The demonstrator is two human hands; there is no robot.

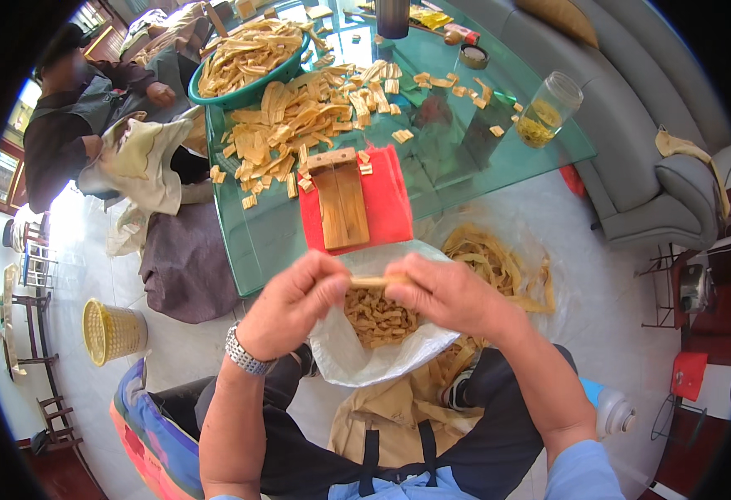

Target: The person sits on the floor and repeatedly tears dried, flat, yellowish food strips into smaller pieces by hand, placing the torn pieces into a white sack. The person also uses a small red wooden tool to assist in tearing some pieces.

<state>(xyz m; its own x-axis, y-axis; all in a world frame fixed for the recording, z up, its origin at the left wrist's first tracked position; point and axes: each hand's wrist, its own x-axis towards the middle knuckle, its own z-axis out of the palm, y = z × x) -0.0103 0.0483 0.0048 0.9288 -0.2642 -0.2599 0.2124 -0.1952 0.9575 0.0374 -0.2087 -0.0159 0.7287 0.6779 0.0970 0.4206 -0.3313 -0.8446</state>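
My left hand and my right hand pinch the two ends of a pale tan strip, held level between them. Right below is a white plastic-lined bag, its mouth wide and small crinkled tan pieces inside. Beyond my hands, at the glass table's near edge, a wooden block with a raised crosspiece lies on a red cloth. Loose tan strips are heaped behind it, some scattered about the cloth.
A green basin heaped with strips stands on the glass table, with a lidless jar at its right. Long peelings lie on the floor. Another person sits far left; a yellow basket stands nearer. A grey sofa lines the right.
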